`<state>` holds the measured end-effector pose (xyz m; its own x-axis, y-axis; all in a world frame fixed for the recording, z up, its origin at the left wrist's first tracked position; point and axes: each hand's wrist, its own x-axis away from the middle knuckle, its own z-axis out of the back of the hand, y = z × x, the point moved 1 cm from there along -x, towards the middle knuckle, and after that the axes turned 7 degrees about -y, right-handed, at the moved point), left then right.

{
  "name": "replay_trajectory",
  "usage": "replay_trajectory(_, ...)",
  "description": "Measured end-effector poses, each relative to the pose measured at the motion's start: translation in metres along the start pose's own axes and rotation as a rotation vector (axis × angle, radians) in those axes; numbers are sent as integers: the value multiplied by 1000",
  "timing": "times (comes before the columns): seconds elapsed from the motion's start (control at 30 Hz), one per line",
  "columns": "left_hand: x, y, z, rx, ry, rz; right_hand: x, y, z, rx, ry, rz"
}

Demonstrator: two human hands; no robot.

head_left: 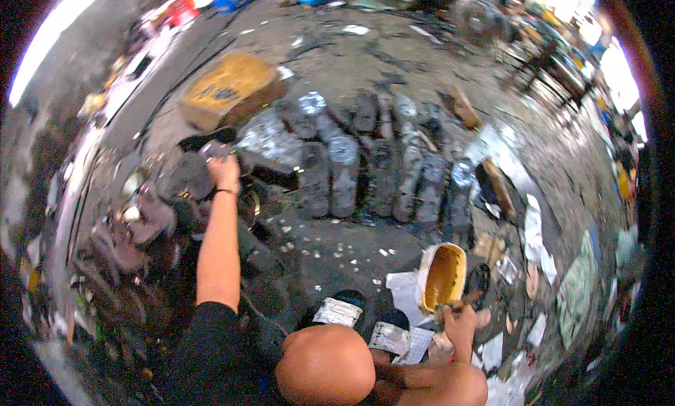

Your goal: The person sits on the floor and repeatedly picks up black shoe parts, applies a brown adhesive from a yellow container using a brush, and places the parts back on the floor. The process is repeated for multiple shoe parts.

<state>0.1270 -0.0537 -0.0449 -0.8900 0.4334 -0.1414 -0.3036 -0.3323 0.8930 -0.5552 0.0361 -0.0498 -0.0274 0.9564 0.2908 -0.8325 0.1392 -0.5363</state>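
Observation:
My left hand (223, 171) reaches forward to a pile of dark shoe-like pieces (186, 177). Its fingers are closed round a small greyish piece (214, 150) that is too blurred to name. Low on the right, my right hand (460, 326) is at the near end of a cream, oval tub (422, 293) with yellow-brown stuff inside. The fingers there are pinched together over something brownish, partly hidden. Ahead of me, several dark sole-shaped pieces (343, 181) lie side by side in rows, some with shiny patches.
A yellow-topped block (235, 82) sits beyond my left hand. More dark pieces (133, 230) are heaped at the left. Paper scraps (536, 230) and a brown strip (498, 188) lie at the right. My slippered feet (337, 310) are between my hands. A dark stool-like frame (555, 72) stands far right.

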Motion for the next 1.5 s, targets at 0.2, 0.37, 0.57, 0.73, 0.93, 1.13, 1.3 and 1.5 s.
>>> replay_trajectory(0.2,117,36,-27,379,-627,-163,20,36,20,175,55,-7)
replay_trajectory(0.37,321,8,-14,114,-1359,-4,27,21,12,233,-255,-156)
replay_trajectory(0.57,389,-36,-65,-201,-1517,-567,6,-10,22,-771,-284,-64)
replay_trajectory(0.73,390,-29,-127,-120,-1828,-1063,-32,-61,37,-1625,-373,-71)
replay_trajectory(0.93,413,6,-144,-238,-1889,-1407,-61,-61,21,-1897,-368,-129)
replay_trajectory(1.13,399,36,-116,-33,-1789,-606,-69,-87,17,-1426,-38,-78)
replay_trajectory(1.3,356,83,-120,939,-1315,885,-81,-137,0,-717,124,488)
replay_trajectory(1.5,371,82,-110,896,-1235,950,-78,-130,-4,-658,91,343)
